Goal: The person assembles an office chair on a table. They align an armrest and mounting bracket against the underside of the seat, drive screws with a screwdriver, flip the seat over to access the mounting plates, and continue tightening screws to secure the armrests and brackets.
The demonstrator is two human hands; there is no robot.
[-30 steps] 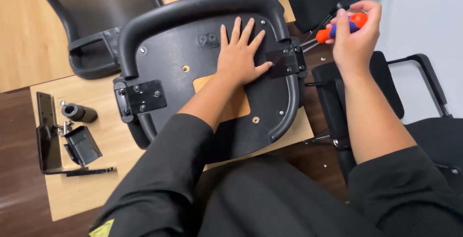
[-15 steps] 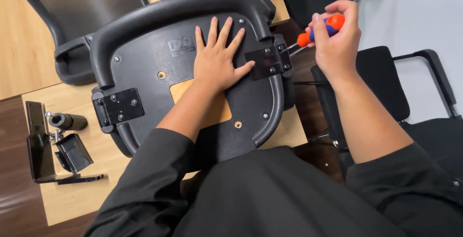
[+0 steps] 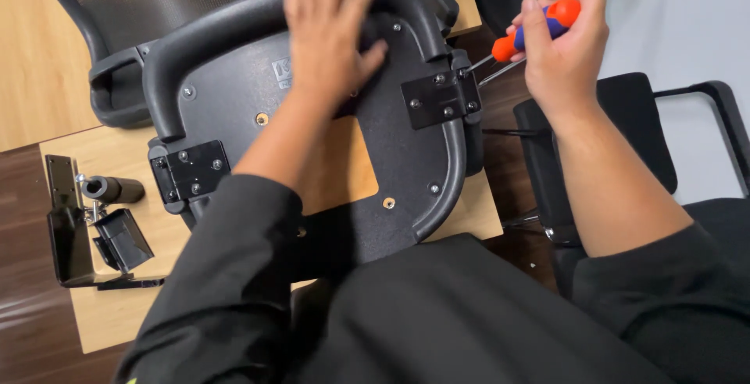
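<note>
Meanwhile, left hand (image 3: 332, 28) flat on black chair seat (image 3: 258, 71), right hand (image 3: 564, 48) gripping orange screwdriver (image 3: 531, 28).

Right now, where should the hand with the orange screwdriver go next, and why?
Probably bring the screwdriver tip down onto a screw in the right-hand black bracket. The right hand holds the tool just above and beside that bracket, its tip in the air, while the left hand presses on the upturned chair seat, steadying it.
</note>
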